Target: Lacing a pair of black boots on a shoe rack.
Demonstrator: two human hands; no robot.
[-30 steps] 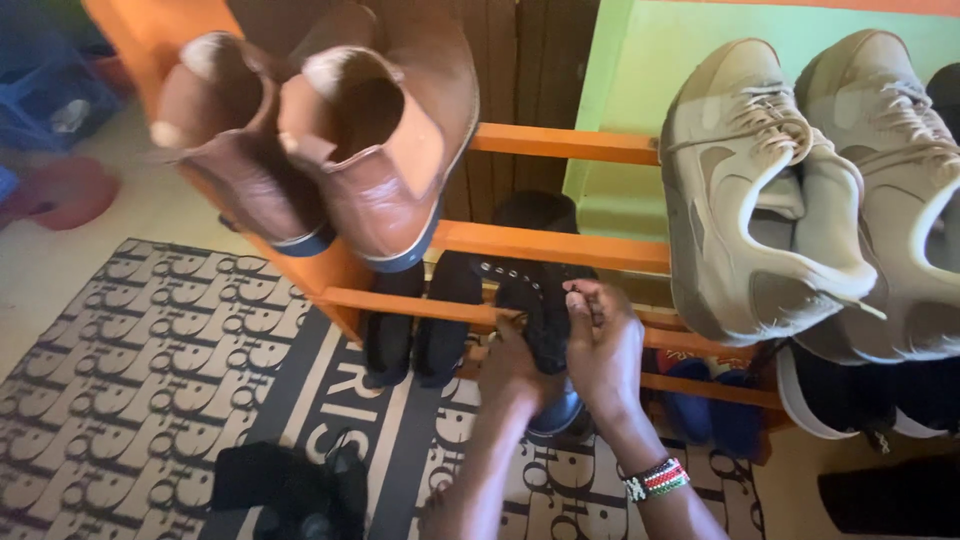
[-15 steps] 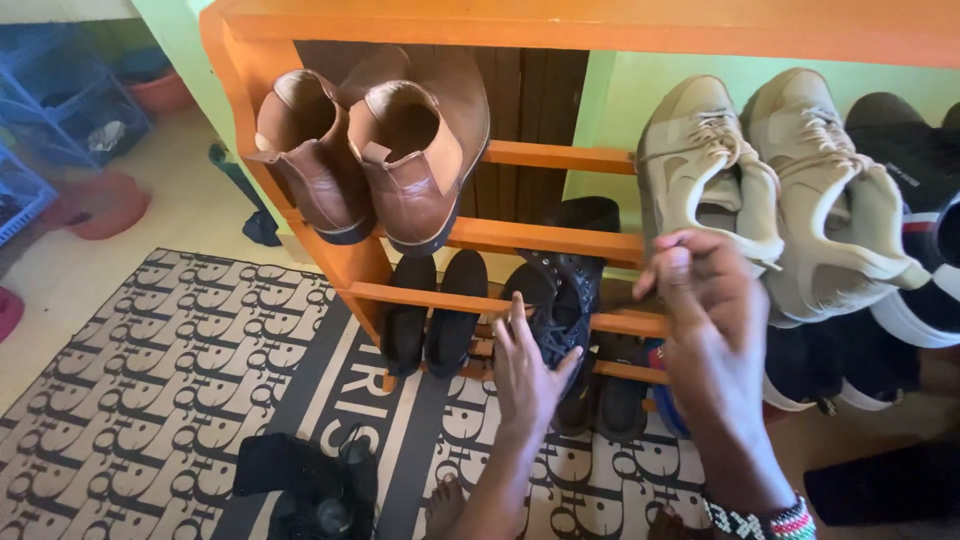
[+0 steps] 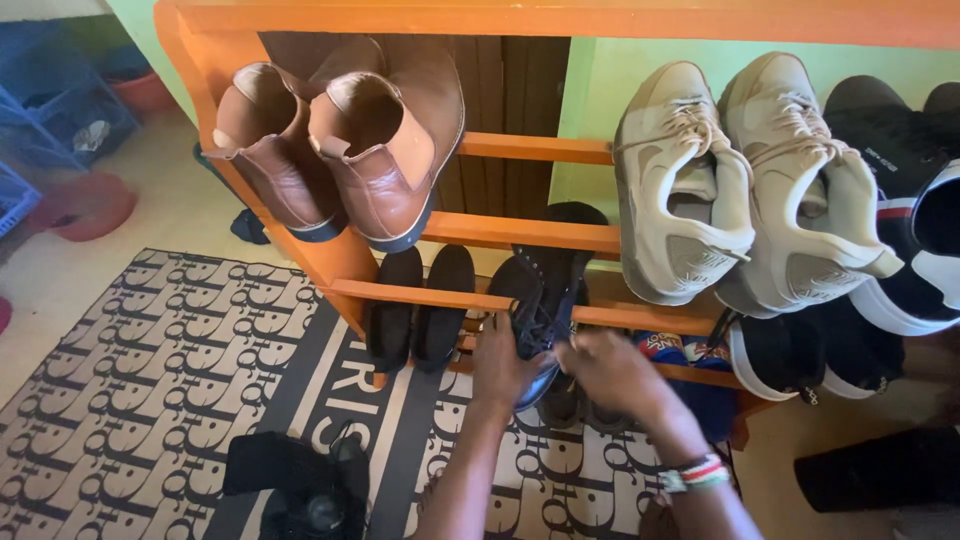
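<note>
A black lace-up shoe [image 3: 548, 292] leans toe-up against the lower rails of an orange wooden shoe rack [image 3: 520, 232]. My left hand [image 3: 497, 366] grips the shoe's left side from below. Curled against its lower right side, by the laces, is my right hand [image 3: 615, 375]; motion blur hides its fingertips. A beaded band circles my right wrist [image 3: 693, 474]. More dark shoes stand behind and below the held shoe, partly hidden by my hands.
Brown ankle boots [image 3: 340, 150] and beige sneakers [image 3: 740, 180] hang on the upper rails. Black flats [image 3: 420, 310] sit low on the left, black-and-white sneakers [image 3: 890, 250] on the right. A patterned mat [image 3: 150, 380] carries a black item [image 3: 300, 480]. Blue crates [image 3: 50, 110] stand far left.
My right hand had risen to the beige sneakers, pulling something thin up from the shoe. It has now dropped back to the shoe. The left hand stayed on the shoe.
</note>
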